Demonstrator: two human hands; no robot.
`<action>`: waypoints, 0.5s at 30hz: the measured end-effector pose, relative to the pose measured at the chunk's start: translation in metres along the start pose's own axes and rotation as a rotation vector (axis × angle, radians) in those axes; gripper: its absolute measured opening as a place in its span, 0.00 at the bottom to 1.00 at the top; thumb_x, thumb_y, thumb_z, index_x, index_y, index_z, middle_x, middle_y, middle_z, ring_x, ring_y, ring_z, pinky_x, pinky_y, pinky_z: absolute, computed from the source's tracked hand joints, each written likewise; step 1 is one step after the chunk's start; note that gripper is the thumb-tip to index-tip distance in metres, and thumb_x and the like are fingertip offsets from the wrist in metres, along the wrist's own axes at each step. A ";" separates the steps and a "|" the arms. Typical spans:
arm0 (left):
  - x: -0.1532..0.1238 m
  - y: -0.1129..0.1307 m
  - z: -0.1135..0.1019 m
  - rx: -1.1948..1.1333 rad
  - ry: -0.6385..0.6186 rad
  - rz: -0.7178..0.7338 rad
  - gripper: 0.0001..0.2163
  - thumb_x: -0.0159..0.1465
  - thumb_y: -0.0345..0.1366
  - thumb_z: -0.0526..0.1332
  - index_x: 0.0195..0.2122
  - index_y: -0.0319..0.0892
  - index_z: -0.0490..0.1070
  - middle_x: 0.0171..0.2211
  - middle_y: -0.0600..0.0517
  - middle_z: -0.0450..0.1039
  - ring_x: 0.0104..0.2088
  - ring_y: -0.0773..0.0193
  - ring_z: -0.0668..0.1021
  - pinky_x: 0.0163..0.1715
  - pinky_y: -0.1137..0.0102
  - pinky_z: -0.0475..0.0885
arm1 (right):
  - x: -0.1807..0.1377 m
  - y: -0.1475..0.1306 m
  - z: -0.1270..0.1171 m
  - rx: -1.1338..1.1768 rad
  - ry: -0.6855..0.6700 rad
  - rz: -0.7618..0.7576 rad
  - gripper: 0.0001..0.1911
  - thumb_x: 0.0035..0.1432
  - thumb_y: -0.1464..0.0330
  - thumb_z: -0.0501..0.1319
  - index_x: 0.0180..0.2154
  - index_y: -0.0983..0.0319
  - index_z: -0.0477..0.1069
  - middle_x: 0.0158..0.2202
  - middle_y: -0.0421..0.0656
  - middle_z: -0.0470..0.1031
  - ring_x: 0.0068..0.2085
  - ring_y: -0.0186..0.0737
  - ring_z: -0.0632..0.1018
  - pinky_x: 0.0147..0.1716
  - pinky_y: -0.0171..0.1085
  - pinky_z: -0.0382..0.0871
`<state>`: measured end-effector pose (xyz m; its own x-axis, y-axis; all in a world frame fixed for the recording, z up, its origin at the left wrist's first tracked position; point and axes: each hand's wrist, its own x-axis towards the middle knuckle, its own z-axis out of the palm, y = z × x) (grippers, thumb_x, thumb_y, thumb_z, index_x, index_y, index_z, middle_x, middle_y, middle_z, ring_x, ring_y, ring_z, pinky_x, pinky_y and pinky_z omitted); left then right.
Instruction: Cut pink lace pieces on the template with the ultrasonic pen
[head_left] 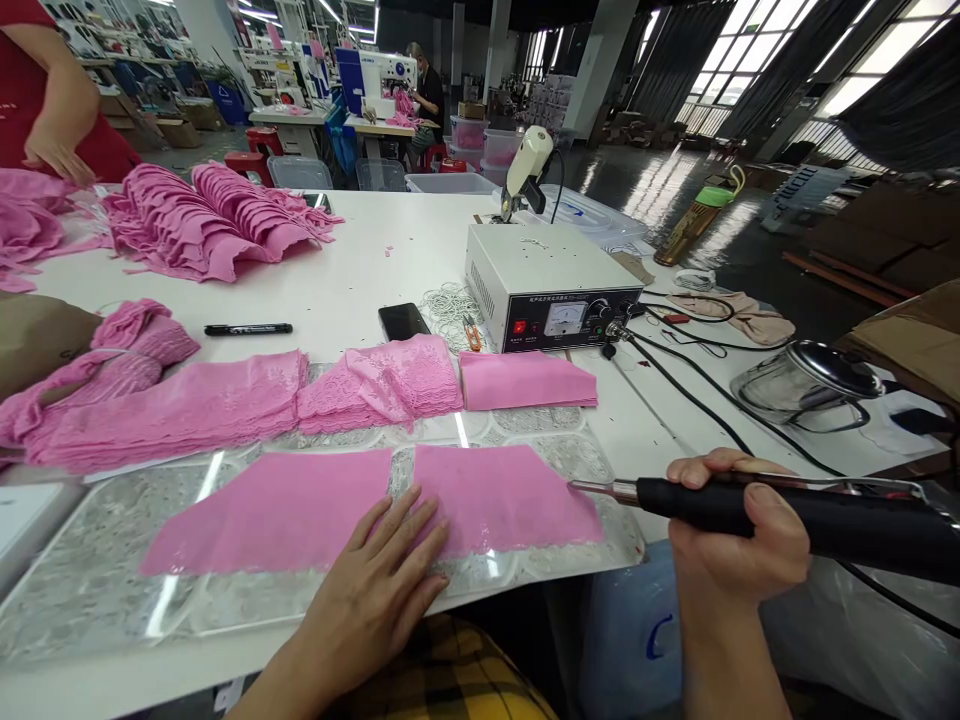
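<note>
Pink cloth (pixel 510 500), laid flat at the lower centre of the frame, is best held smooth under the left hand (pixel 394 565), its fingers spread and grasping nothing, with the black tool (pixel 694 503), clasped by the right hand (pixel 739 520), steadied at the slanted edge.

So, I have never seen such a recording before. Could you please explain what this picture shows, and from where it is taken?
There is no machine arm here: a person works with bare hands, seen from a camera worn on the head. The left hand lies flat over the neighbouring edges of a left pink piece and a right pink piece, on a patterned mat. The right hand holds a black tool, its metal tip at the right piece's slanted edge. Beyond lie pink stacks, a marker, a phone and a box with a dial.
</note>
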<state>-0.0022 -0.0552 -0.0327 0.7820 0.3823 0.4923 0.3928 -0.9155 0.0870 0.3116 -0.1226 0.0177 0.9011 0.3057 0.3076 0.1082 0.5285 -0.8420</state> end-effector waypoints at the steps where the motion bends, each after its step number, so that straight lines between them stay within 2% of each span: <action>1: 0.000 0.000 0.000 0.000 0.000 -0.005 0.17 0.69 0.33 0.57 0.58 0.40 0.69 0.58 0.44 0.72 0.67 0.52 0.64 0.65 0.56 0.61 | 0.000 0.000 0.000 0.000 -0.005 0.000 0.09 0.37 0.63 0.58 0.24 0.60 0.65 0.24 0.37 0.65 0.20 0.32 0.67 0.20 0.38 0.66; 10: 0.000 -0.003 -0.001 0.026 0.001 0.027 0.17 0.69 0.33 0.58 0.58 0.39 0.70 0.60 0.45 0.71 0.68 0.52 0.63 0.67 0.58 0.58 | -0.001 0.003 0.004 -0.008 -0.028 -0.056 0.09 0.39 0.65 0.59 0.26 0.62 0.65 0.25 0.38 0.66 0.20 0.33 0.68 0.21 0.38 0.66; 15: -0.001 -0.005 0.000 0.029 -0.007 0.046 0.17 0.69 0.33 0.59 0.59 0.39 0.70 0.60 0.44 0.70 0.68 0.51 0.63 0.68 0.58 0.56 | 0.003 -0.006 -0.004 -0.003 0.037 -0.031 0.09 0.36 0.64 0.58 0.24 0.61 0.66 0.24 0.38 0.66 0.20 0.32 0.67 0.20 0.38 0.65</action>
<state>-0.0046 -0.0512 -0.0334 0.8031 0.3409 0.4887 0.3703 -0.9281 0.0390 0.3150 -0.1279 0.0215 0.9121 0.2599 0.3172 0.1374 0.5351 -0.8336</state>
